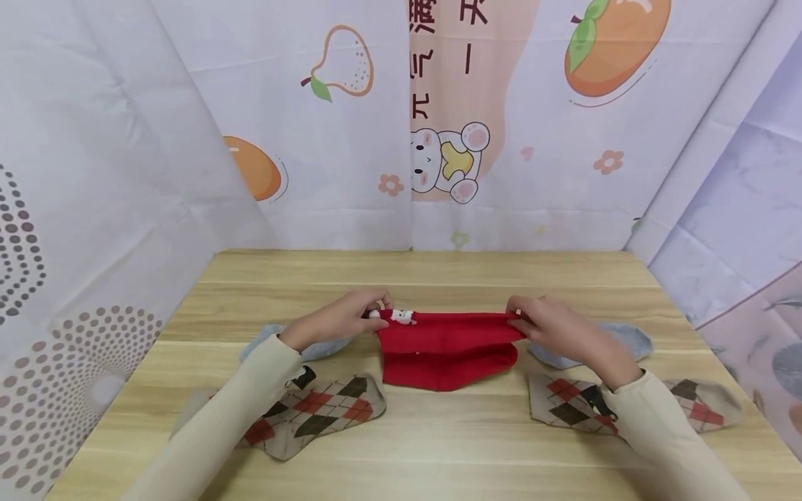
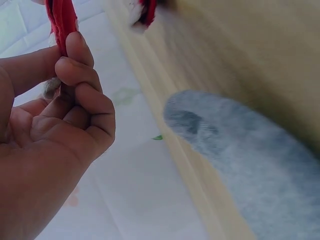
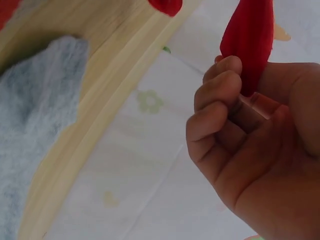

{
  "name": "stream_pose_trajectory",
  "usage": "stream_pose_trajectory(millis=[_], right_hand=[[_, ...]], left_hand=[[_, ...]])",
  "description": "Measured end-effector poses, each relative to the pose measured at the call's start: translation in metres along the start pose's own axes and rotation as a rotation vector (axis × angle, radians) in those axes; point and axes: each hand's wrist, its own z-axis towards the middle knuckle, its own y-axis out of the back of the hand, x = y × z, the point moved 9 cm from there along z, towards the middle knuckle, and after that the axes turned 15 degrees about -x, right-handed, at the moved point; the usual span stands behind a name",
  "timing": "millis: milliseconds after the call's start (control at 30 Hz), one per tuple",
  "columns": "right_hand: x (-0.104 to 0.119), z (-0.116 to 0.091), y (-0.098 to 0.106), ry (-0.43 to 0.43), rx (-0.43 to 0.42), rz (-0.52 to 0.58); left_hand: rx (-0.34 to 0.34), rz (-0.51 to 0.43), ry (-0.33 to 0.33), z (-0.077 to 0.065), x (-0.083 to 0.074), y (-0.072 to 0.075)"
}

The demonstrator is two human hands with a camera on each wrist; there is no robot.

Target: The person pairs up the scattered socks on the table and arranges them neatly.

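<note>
Both hands hold a red sock (image 1: pixel 447 334) stretched out level above the wooden table. The left hand (image 1: pixel 338 318) pinches its left end, beside a small white figure on the fabric; the left wrist view shows the red cloth (image 2: pixel 61 22) between thumb and curled fingers. At the other end the right hand (image 1: pixel 557 325) pinches the sock, whose plain red tip (image 3: pixel 252 40) shows in the right wrist view. A second red sock (image 1: pixel 426 376) lies below and nearer the person, partly covered by the held one in the head view.
A blue-grey sock (image 1: pixel 263 336) lies behind the left forearm, another (image 1: pixel 629 339) behind the right. Argyle socks in beige, red and dark green lie nearer, one group at left (image 1: pixel 338 410) and one at right (image 1: pixel 564 403), partly under the sleeves. A printed curtain (image 1: pixel 338 216) borders the table's back.
</note>
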Motion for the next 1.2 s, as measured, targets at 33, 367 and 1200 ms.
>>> stream_pose_trajectory(millis=[33,367,1200], right_hand=[[0.002,0.000,-0.001,-0.001,0.016,0.009],[0.007,-0.001,-0.014,-0.026,0.129,0.041],[0.015,-0.009,-0.035,-0.078,0.107,-0.141]], left_hand=[[0.000,-0.001,0.001,-0.002,0.000,0.000],[0.026,-0.015,-0.009,-0.018,-0.002,-0.010],[0.015,0.331,-0.076,-0.028,-0.014,-0.040]])
